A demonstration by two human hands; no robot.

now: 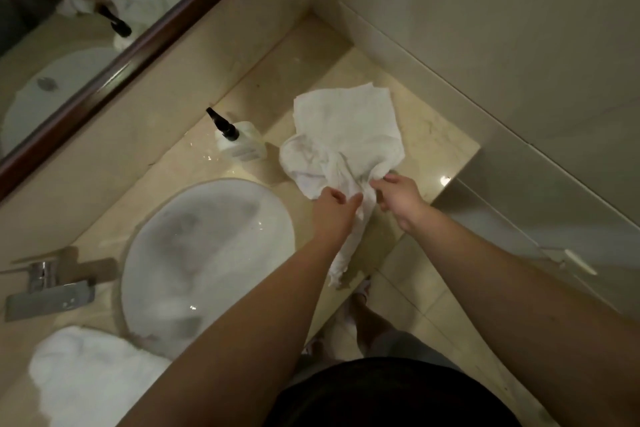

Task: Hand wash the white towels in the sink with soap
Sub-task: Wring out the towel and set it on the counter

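My beige stone counter (446, 135) carries a white towel (346, 128) at centre, a soap bottle (240, 144) left of it, and another towel heap (90, 378) lower left.

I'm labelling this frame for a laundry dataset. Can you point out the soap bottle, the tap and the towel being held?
Soap bottle (242, 144): head view, on its white body.
Tap (52, 291): head view, on the flat spout.
Towel (346, 128): head view, on the spread upper part.
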